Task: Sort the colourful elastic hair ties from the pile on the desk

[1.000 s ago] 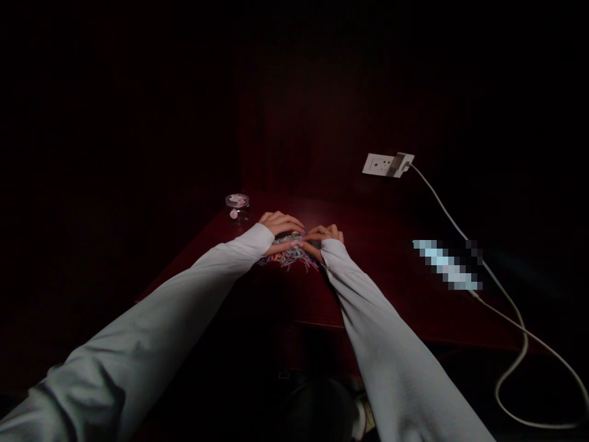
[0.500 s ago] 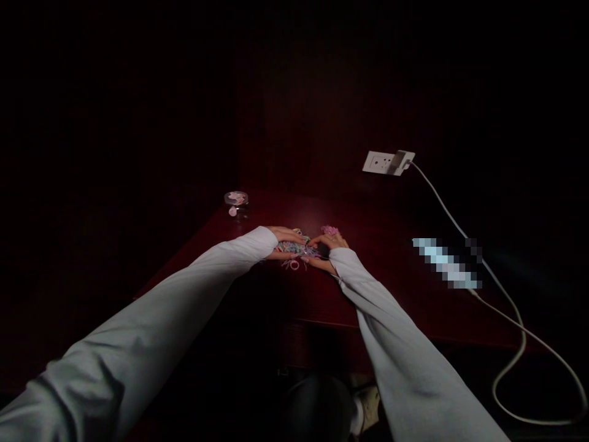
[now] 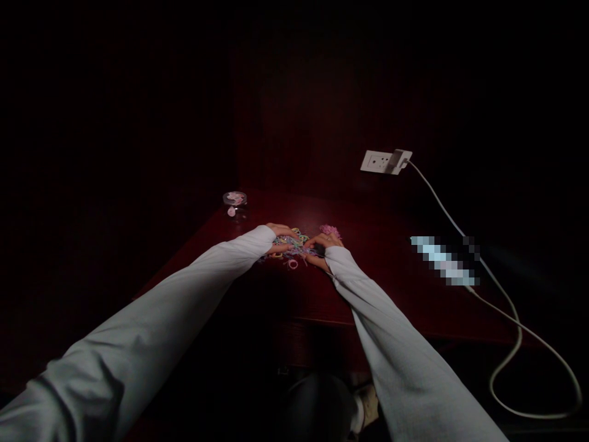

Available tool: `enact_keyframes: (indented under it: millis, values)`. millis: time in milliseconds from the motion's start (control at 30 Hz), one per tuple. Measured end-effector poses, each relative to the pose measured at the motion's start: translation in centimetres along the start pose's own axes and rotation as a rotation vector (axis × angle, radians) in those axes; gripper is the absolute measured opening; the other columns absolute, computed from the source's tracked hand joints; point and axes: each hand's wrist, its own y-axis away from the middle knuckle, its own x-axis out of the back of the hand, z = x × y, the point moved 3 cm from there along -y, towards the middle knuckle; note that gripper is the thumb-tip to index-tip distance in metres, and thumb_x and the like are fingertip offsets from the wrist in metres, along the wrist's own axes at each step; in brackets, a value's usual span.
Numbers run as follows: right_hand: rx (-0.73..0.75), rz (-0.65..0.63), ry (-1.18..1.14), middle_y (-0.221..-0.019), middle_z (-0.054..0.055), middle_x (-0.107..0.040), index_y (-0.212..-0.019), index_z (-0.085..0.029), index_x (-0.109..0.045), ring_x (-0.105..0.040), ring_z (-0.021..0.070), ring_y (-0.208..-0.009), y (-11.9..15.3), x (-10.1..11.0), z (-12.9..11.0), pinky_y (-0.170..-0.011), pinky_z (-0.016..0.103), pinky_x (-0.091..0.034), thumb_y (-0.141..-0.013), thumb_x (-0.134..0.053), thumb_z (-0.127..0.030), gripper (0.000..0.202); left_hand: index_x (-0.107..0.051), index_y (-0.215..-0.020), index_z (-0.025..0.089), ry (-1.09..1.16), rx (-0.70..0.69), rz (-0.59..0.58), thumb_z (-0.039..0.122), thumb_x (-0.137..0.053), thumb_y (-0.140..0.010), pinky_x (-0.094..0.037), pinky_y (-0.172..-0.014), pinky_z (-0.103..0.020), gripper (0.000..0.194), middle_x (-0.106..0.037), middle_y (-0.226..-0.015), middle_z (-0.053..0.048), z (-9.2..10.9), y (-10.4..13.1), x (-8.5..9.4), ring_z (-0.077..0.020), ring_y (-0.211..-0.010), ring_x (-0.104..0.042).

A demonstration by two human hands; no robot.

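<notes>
A loose heap of small multicoloured hair ties (image 3: pixel 300 238) lies on the dark red table. My left hand (image 3: pixel 281 236) rests at the heap's left side, fingers and thumb apart, with part of the heap between them. On the right side my right hand (image 3: pixel 322 245) curves its spread fingers and thumb around the edge of the heap. A single pink hair tie (image 3: pixel 293 264) lies just in front of the pile. Behind my right hand is a pink frilly bundle (image 3: pixel 330 231), partly covered by the hand. Some ties are hidden under my fingers.
A clear lidded jar (image 3: pixel 234 202) with pink pieces stands at the back left of the table (image 3: pixel 276 301). To the right lies a blurred-out, lit device (image 3: pixel 444 261) on a white cable (image 3: pixel 510 294), which loops past the edge. A wall socket (image 3: pixel 380 162) holds a charger.
My left hand has drawn slightly back to the left, its thumb and fingers looser, and more of the heap shows, spread wider. My right hand has barely moved. The view has shifted slightly.
</notes>
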Motion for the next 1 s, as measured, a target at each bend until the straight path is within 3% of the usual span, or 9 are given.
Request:
enact_keyframes:
  millis: [467, 1000]
  values:
    - [0.051, -0.02, 0.022, -0.097, 0.006, -0.076, -0.091, -0.028, -0.08, -0.058, 0.0255, -0.099, -0.51, -0.55, 0.27, -0.092, 0.038, -0.041, -0.099, -0.068, -0.05, 0.026, -0.078, -0.122, 0.018, 0.03, -0.073, 0.014, 0.036, -0.064, -0.1, -0.054, -0.107, -0.036, 0.031, -0.078, -0.123, -0.012, -0.02, 0.19, 0.26, -0.0239, -0.117, -0.073]
    - [0.074, 0.063, -0.06, -0.095, 0.006, -0.075, -0.092, -0.028, -0.08, -0.057, 0.0262, -0.098, -0.65, -0.53, 0.76, -0.095, 0.04, -0.045, -0.1, -0.065, -0.055, 0.032, -0.076, -0.12, 0.019, 0.045, -0.134, 0.065, 0.034, -0.063, -0.102, -0.054, -0.106, -0.037, 0.027, -0.076, -0.122, -0.011, 0.37, 0.33, 0.41, -0.0231, -0.117, -0.072]
